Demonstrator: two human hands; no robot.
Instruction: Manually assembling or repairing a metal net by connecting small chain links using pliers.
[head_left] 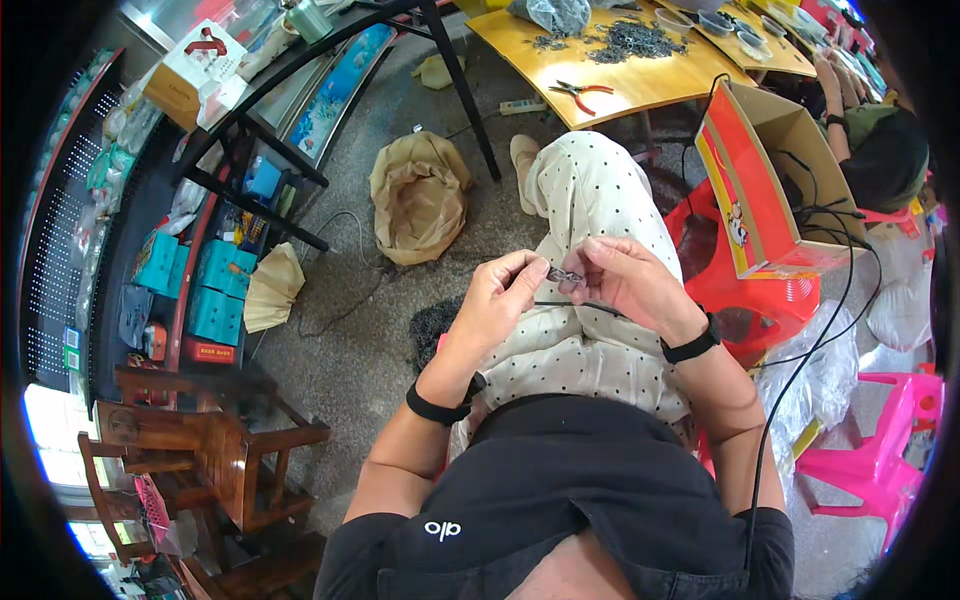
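Note:
Above my lap my left hand point(497, 303) is closed in a pinch, thumb against index finger, on a small dark piece point(563, 275) with a shiny look. The fingertips of my right hand point(632, 285) close on the other end of that piece, so both hands meet at it. It is too small for me to name its kind. Just below the fingers a thin black cord point(603, 308) crosses my dotted white trousers; whether it joins the piece is hidden. Each wrist wears a black band.
An open cardboard box point(745, 190) with black cables stands on a red stool point(790, 310). Ahead, a wooden table point(520, 50) bears red-handled pliers point(582, 95) and a heap of small dark parts point(640, 42). A brown paper bag point(420, 195) sits on the floor. Another person works far right.

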